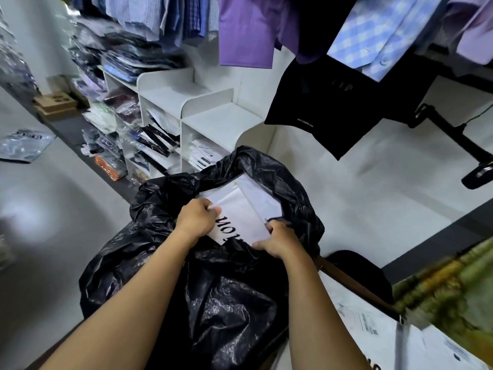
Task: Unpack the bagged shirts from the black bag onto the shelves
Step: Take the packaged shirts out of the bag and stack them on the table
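Black bag (226,303), left hand (196,220), right hand (278,241) gripping shirt (240,206)

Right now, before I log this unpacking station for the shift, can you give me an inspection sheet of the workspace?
Surface: white shelves, lower cubbies holding bagged shirts.
Job's things: black bag open; white bagged shirt on top inside.
Clutter: loose packets piled left of the shelves; labelled white parcels at lower right.
Hands: left hand and right hand each grip an edge of the top bagged shirt.
Cables: one thin black cable by a black bracket.
Surroundings: hanging shirts overhead.
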